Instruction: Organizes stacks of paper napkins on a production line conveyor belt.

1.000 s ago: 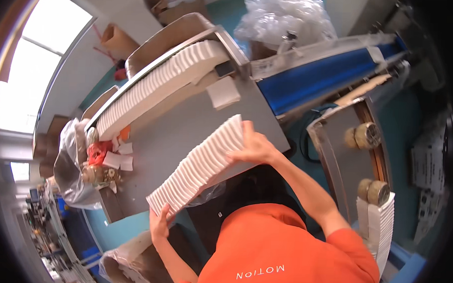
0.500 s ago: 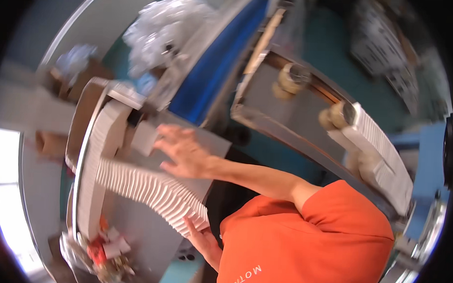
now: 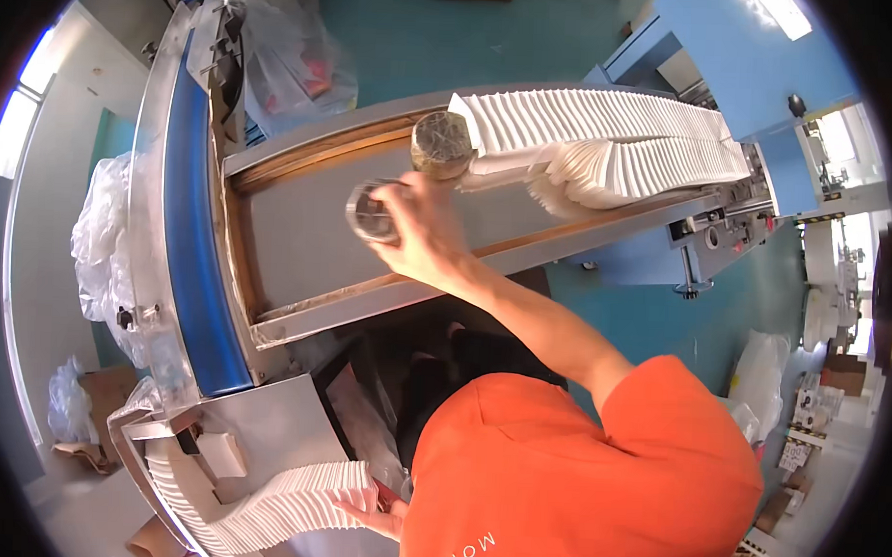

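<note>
My right hand (image 3: 426, 229) is closed round a tape-wrapped cylinder (image 3: 368, 213) with a dark end, over the long grey tray (image 3: 310, 244). A second tape-wrapped cylinder (image 3: 442, 144) stands in the tray against the end of a long row of folded white paper pieces (image 3: 589, 117). Beside that row, more white pieces (image 3: 636, 172) lean over in a curved fan. At the lower left, my left hand (image 3: 377, 518) lies with stretched fingers against the near end of another curved row of white folded pieces (image 3: 291, 504). Part of that hand is hidden.
A blue conveyor belt (image 3: 200, 231) runs along the tray's left end. A small white stack (image 3: 222, 454) lies on the metal table (image 3: 279, 425) near the lower row. Clear plastic bags (image 3: 104, 237) hang beyond the belt. Blue machinery (image 3: 758, 73) stands at the right.
The view has swung toward the tray. My right hand, empty before near the lower table, now grips one of the two cylinders. My left hand stays at the row's end.
</note>
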A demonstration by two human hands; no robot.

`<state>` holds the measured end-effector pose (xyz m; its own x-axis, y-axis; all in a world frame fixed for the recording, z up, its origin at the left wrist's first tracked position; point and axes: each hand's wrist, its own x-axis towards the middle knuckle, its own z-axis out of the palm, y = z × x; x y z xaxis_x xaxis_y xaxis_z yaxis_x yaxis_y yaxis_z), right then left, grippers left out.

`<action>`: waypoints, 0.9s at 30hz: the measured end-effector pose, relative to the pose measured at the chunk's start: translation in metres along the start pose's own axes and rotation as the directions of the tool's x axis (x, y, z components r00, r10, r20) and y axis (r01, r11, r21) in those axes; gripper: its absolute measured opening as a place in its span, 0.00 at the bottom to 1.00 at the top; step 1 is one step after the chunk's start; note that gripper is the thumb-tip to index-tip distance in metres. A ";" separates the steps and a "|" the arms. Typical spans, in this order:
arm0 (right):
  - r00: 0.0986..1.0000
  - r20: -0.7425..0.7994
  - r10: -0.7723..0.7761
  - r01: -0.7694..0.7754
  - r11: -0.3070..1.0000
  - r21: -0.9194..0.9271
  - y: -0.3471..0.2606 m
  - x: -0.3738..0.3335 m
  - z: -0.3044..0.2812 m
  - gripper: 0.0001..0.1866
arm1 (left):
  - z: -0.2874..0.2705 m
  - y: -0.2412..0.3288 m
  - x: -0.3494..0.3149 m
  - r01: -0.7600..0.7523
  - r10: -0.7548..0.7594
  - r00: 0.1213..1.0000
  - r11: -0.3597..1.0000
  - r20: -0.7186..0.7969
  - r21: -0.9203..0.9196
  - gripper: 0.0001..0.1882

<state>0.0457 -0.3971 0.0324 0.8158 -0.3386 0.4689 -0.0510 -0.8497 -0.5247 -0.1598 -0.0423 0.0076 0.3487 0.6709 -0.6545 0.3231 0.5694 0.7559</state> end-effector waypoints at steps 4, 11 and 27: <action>0.999 0.033 0.005 -0.005 1.000 -0.002 0.042 -0.027 -0.071 0.34 | -0.019 -0.006 0.021 -0.047 0.047 0.999 0.998 -0.008 0.033 0.37; 0.960 -0.277 0.042 -0.179 0.855 -0.487 0.117 -0.003 -0.147 0.17 | 0.001 -0.004 0.001 -0.101 0.100 0.993 0.995 0.068 0.006 0.39; 0.997 0.070 0.034 -0.011 0.952 -0.305 0.072 -0.023 -0.085 0.34 | 0.010 0.010 -0.012 -0.189 0.166 0.973 0.971 0.158 0.147 0.40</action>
<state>-0.0258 -0.4851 0.0439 0.8519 -0.3379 0.4001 -0.2331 -0.9288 -0.2881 -0.1522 -0.0492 0.0228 0.5317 0.6726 -0.5146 0.3767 0.3563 0.8550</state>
